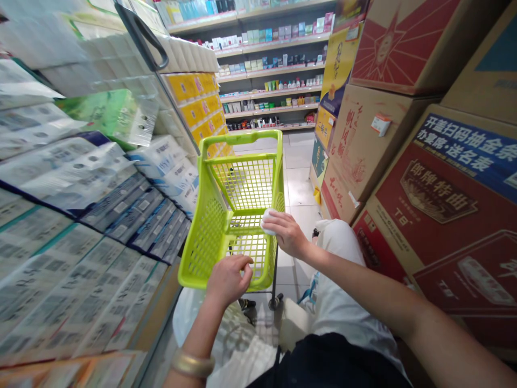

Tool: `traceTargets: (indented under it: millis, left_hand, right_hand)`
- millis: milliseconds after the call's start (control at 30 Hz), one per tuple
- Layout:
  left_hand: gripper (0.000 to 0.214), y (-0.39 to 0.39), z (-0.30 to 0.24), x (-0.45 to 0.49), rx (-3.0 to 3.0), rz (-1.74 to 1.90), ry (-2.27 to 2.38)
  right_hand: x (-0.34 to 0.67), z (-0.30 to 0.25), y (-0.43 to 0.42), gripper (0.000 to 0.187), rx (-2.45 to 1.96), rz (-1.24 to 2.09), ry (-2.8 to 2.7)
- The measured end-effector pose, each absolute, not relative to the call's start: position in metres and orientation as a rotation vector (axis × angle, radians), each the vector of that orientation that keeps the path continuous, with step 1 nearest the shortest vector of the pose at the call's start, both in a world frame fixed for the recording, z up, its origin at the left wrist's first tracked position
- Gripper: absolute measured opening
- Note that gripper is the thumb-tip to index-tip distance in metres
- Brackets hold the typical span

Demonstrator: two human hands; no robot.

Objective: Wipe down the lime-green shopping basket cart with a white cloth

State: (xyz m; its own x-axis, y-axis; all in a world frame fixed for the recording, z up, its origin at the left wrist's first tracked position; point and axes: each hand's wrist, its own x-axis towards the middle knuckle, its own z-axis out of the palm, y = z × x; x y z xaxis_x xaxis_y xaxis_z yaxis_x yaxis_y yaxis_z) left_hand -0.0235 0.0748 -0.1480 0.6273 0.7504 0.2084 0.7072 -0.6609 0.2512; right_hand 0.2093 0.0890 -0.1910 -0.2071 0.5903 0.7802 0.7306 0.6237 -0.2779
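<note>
A lime green plastic shopping basket (pixel 210 226) on wheels stands in a narrow shop aisle in front of me, with nothing visible inside it. My left hand (pixel 229 279) is closed over its near rim. My right hand (pixel 285 230) rests on the basket's right rim, fingers curled round a small white wad (pixel 266 220), perhaps a cloth or tissue. A metal bangle (pixel 191 365) sits on my left wrist.
Shelves of packaged tissue (pixel 81 215) fill the left side. Stacked brown and red cardboard boxes (pixel 436 199) line the right. A black trolley handle (pixel 141 35) rises at upper left. White bags (pixel 335 253) lie by my knee. Tiled floor (pixel 299 178) leads to far shelves (pixel 270 70).
</note>
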Motion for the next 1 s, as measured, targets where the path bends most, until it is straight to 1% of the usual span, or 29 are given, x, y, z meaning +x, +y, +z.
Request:
traceTargets:
  millis: [100, 200, 267, 400, 500, 600, 733, 833, 933, 1000]
  left_hand:
    - [0.025, 0.074, -0.147, -0.025, 2.712, 0.457, 1.21]
    - [0.024, 0.073, -0.146, -0.025, 2.726, 0.457, 1.194]
    - [0.023, 0.073, -0.146, -0.024, 2.735, 0.46, 1.179]
    - [0.022, 0.074, -0.148, -0.021, 2.736, 0.49, 1.157]
    - [0.023, 0.077, -0.151, -0.021, 2.743, 0.557, 1.163]
    - [0.023, 0.082, -0.153, -0.024, 2.739, 0.645, 1.173]
    - [0.025, 0.091, -0.151, -0.035, 2.751, 0.708, 1.177]
    - [0.026, 0.094, -0.142, -0.038, 2.725, 0.76, 1.267]
    - [0.027, 0.091, -0.131, -0.025, 2.522, 0.84, 1.359]
    - [0.036, 0.087, -0.127, -0.009, 2.359, 0.877, 1.355]
  right_hand:
    - [0.2, -0.192, 0.062, 0.033, -0.91, -0.187, -2.019]
    - [0.21, -0.185, 0.068, 0.032, -0.808, -0.227, -2.167]
    - [0.225, -0.177, 0.09, 0.031, -0.855, -0.251, -2.187]
    - [0.25, -0.168, 0.14, 0.033, -1.087, -0.234, -2.038]
    - [0.251, -0.172, 0.152, 0.035, -1.155, -0.224, -1.937]
    - [0.235, -0.18, 0.138, 0.034, -1.158, -0.242, -1.883]
    - [0.205, -0.186, 0.099, 0.031, -1.067, -0.218, -1.947]
    - [0.184, -0.189, 0.077, 0.029, -1.0, -0.188, -1.994]
    - [0.17, -0.192, 0.069, 0.028, -0.985, -0.18, -2.01]
    - [0.165, -0.194, 0.069, 0.028, -0.977, -0.187, -2.024]
